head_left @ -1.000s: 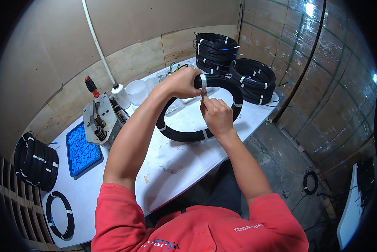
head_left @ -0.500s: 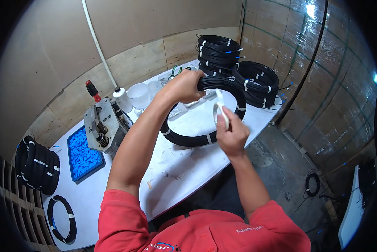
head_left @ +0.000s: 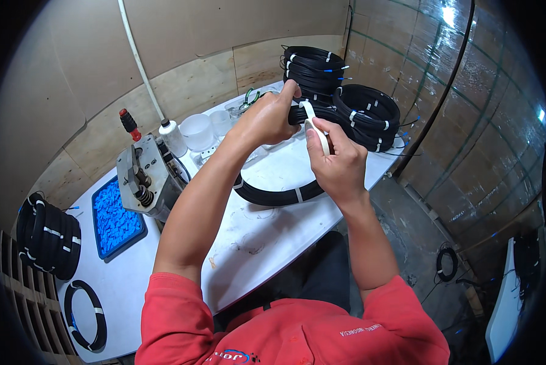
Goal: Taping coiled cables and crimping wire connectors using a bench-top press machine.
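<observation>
My left hand [head_left: 274,115] is closed around the far side of a black cable coil [head_left: 272,197], whose near side shows a white tape band. In my right hand [head_left: 340,161] is a roll of white tape [head_left: 317,137], gripped between thumb and fingers. From the roll a short strip of tape [head_left: 308,109] runs up over the coil, just right of my left hand. The coil is tilted above the white table [head_left: 248,243], and my right hand hides part of its right side.
Stacked black coils [head_left: 314,67] stand at the back, with another stack [head_left: 370,112] beside them. A bench machine [head_left: 145,176] and a blue tray [head_left: 142,234] of small blue pieces lie left. More coils [head_left: 49,237] and a single coil [head_left: 96,292] sit far left. A white bottle [head_left: 173,139] stands behind.
My right hand has moved up with the tape roll to the coil beside my left hand. A white strip now crosses the coil there. My left hand keeps its grip.
</observation>
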Motion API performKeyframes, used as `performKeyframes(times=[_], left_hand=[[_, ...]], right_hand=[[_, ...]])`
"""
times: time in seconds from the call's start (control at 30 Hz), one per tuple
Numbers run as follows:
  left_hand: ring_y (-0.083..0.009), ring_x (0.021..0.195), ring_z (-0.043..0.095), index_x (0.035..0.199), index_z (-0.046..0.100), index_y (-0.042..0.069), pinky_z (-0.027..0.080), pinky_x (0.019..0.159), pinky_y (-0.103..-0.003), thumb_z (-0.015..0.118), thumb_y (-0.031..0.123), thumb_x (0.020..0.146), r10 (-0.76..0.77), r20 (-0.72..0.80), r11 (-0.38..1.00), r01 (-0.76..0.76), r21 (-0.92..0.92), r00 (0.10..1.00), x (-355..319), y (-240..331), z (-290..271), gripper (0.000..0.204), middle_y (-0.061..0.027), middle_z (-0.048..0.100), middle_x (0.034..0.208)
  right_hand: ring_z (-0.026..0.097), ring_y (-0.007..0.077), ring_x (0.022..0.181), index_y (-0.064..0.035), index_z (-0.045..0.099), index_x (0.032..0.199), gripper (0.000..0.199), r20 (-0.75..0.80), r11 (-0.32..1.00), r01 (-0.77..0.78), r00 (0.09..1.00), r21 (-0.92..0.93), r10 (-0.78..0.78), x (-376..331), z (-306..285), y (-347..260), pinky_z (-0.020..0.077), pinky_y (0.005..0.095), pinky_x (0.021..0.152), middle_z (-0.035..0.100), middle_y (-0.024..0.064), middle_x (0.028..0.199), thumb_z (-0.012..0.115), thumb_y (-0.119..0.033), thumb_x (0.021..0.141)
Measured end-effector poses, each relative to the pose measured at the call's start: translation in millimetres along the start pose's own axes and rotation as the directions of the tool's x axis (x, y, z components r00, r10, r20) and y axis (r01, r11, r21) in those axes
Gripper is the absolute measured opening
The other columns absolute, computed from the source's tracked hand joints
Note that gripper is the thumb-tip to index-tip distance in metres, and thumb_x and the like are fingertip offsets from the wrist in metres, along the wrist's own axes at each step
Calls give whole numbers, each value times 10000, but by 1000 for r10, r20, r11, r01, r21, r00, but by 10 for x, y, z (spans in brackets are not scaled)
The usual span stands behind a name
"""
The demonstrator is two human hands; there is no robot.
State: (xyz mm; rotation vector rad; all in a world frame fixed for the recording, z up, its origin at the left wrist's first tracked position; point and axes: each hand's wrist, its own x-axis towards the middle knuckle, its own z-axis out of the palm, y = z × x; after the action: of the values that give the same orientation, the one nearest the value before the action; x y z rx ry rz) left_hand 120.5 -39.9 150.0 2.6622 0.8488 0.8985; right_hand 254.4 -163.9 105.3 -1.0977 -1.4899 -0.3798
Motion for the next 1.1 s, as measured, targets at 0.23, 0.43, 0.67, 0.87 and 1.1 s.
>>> performKeyframes(times=[0.23, 0.43, 0.67, 0.87, 1.1], left_hand=[[-449, 785, 660, 1197, 466, 42, 498, 728, -484, 817, 94, 715, -39, 45, 999, 39, 6, 998, -29, 73, -53, 599, -251, 683, 787], [-434, 752, 651, 1185, 471, 31, 488, 701, -477, 801, 70, 705, 20, 14, 1000, -20, 8, 1000, -10, 27, 17, 584, -236, 668, 753], [-404, 724, 649, 1145, 493, 17, 485, 669, -463, 811, 69, 701, -3, -9, 1000, 4, 18, 1000, -32, 42, 33, 548, -226, 651, 730], [-419, 762, 664, 1166, 497, 19, 498, 706, -471, 823, 86, 722, -14, -3, 1000, 14, 24, 1000, -46, 76, 1, 556, -238, 668, 764], [-447, 804, 671, 1187, 498, 35, 507, 743, -486, 831, 113, 741, -30, 3, 999, 30, 21, 1000, -50, 113, -2, 561, -256, 686, 809]], right_hand=[[736, 326, 665, -8, 714, 1049, 188, 140, 989, -145, 979, -35, 149, -211, 2, -44, 579, 385, 595, 723, 188, 762, 713, -112, 893], [733, 328, 648, -18, 707, 1062, 190, 156, 967, -253, 954, -30, 255, -388, 116, 57, 566, 389, 568, 707, 191, 716, 704, -110, 895], [738, 311, 650, 5, 689, 1087, 191, 64, 975, -218, 975, 40, 215, -526, 245, 225, 565, 371, 572, 709, 185, 720, 681, -95, 924], [728, 274, 666, 45, 681, 1067, 194, -143, 997, 78, 987, 13, -76, -421, 85, 132, 580, 343, 620, 733, 157, 824, 712, -71, 914], [730, 265, 673, 39, 686, 1062, 191, -180, 995, 95, 978, -44, -101, -159, -100, -3, 578, 338, 622, 737, 152, 839, 718, -74, 912]])
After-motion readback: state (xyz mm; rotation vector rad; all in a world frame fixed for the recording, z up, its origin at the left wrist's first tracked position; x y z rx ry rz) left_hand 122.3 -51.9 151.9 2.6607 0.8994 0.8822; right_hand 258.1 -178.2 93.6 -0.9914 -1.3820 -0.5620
